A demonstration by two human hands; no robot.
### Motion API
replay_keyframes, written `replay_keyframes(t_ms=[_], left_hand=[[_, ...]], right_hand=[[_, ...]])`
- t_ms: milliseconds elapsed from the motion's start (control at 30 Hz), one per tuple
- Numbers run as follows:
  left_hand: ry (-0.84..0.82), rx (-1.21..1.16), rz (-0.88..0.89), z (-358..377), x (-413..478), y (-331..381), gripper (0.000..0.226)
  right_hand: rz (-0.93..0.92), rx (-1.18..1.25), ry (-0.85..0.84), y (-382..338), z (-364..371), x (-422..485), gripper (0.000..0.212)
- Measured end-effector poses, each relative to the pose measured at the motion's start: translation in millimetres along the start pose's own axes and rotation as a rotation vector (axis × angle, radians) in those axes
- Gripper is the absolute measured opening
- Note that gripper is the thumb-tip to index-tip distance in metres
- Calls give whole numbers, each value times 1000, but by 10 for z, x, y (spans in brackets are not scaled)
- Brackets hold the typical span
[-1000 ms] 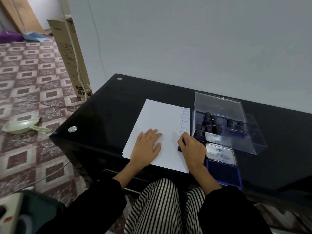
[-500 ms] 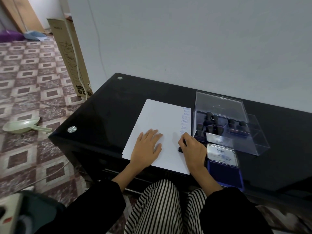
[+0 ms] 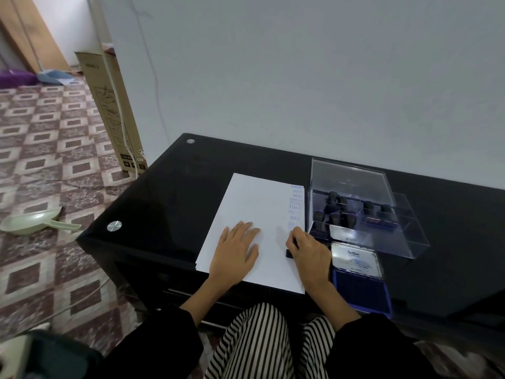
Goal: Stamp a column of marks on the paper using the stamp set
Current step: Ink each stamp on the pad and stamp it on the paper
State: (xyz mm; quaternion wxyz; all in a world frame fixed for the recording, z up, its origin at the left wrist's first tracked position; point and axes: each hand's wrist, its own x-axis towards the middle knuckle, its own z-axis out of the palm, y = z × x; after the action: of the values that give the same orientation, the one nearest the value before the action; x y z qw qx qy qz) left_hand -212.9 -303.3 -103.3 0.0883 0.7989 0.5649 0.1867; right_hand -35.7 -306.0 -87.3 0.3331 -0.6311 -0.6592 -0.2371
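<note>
One open blue ink pad [image 3: 360,292] lower right, lid [image 3: 356,260] reads "Artline". Left hand [image 3: 235,254] flat on paper [image 3: 254,203], fingers straight, slightly spread. Right hand [image 3: 310,257] grips black stamp [image 3: 289,253] down at paper's right edge, unmoved since earlier. Blue marks column [image 3: 296,206] above; clear stamp case [image 3: 352,184] beyond.

A white sheet of paper [image 3: 254,203] lies on the black glass tabletop [image 3: 169,203], a column of blue stamped marks [image 3: 296,206] down its right edge. Just right of it stands a clear plastic box [image 3: 404,242] holding dark knobbed stamps [image 3: 341,212], with an open blue ink pad [image 3: 360,291] in front of the box.
</note>
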Motion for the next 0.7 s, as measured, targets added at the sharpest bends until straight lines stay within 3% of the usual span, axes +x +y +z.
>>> replay_keyframes(t_ms=[200, 300, 433, 567, 700], left_hand=[[-8, 26, -7, -10, 7, 7, 77], [-3, 13, -6, -13, 9, 10, 77], [-10, 23, -7, -18, 8, 12, 79], [-29, -11, -10, -40, 15, 18, 80], [-8, -57, -3, -83, 25, 169, 40]], right_hand=[[64, 33, -191, -41, -95, 25, 28], [122, 124, -293, -34, -189, 6, 43], [279, 233, -256, 93, -372, -8, 34], [360, 187, -230, 271, -543, 2, 26], [386, 148, -283, 456, -712, -43, 22]])
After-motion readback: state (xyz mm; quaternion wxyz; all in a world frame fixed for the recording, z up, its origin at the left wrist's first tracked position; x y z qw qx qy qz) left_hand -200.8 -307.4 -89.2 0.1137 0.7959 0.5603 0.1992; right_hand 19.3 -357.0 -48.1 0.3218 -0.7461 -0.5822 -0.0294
